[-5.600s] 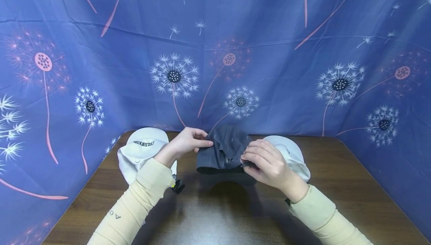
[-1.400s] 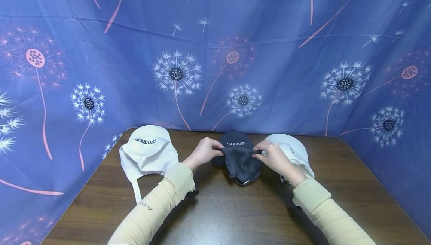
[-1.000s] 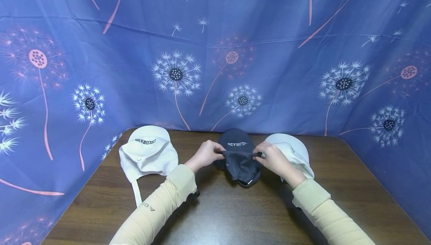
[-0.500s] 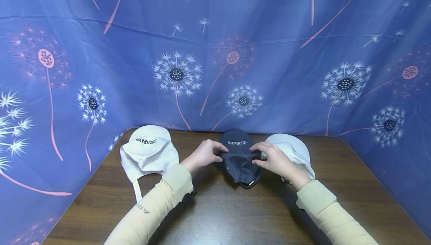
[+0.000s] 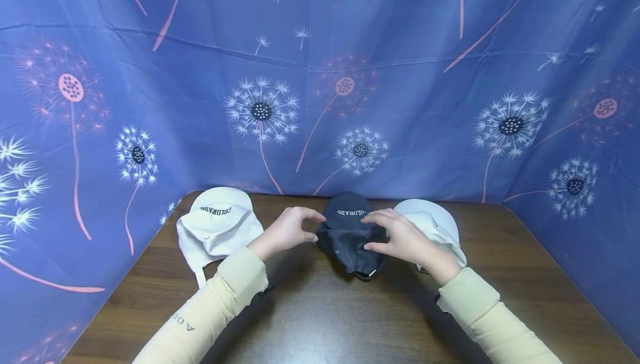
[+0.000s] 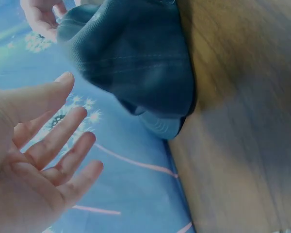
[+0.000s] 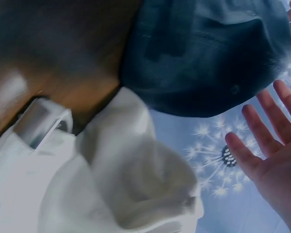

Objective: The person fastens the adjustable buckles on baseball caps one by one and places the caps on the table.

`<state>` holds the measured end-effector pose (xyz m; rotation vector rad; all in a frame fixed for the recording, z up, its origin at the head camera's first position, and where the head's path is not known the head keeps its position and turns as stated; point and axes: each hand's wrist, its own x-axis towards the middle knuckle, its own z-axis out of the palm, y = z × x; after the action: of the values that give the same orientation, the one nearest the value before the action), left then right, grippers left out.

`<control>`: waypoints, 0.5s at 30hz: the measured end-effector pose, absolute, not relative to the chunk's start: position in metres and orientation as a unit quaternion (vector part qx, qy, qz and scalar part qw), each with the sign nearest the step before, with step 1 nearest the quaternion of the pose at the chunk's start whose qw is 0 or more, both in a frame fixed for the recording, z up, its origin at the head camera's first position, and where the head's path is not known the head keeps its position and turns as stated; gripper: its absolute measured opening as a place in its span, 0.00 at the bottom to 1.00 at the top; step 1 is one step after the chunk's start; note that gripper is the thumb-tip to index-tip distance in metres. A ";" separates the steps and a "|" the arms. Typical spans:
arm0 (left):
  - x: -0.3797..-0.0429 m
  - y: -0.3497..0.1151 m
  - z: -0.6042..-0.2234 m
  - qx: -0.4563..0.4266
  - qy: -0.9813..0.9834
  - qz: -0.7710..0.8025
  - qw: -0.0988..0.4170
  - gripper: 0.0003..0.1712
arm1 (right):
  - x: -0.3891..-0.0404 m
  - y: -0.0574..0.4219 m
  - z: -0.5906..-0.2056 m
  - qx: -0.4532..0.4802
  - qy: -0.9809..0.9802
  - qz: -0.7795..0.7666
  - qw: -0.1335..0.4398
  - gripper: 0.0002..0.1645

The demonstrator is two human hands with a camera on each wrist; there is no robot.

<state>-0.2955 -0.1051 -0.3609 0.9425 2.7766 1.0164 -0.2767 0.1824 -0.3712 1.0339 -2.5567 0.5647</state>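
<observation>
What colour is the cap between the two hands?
Dark grey cap with white lettering, clearest in the head view.

The dark grey cap [image 5: 351,236] carries white lettering on its front. Left of the dark grey cap lies a white cap [image 5: 218,228] with black lettering; right of it lies a plain white cap [image 5: 436,229]. The bench [image 5: 350,319] is dark brown woodgrain. Behind the dark grey cap hangs a blue cloth [image 5: 320,75] printed with white and pink dandelions. Both sleeves [image 5: 210,319] are pale cream.

Matt cloth cap [image 5: 350,233]; glossy wooden table [image 5: 350,319]
</observation>
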 end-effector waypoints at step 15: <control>-0.267 -0.153 -0.349 0.277 0.916 0.277 -0.092 0.38 | -0.262 0.153 -0.360 0.354 -0.903 0.187 0.153 0.35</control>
<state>-0.2670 -0.1527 -0.3488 0.9241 3.0587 0.9250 -0.2622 0.1532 -0.3605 1.0156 -2.5903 0.5374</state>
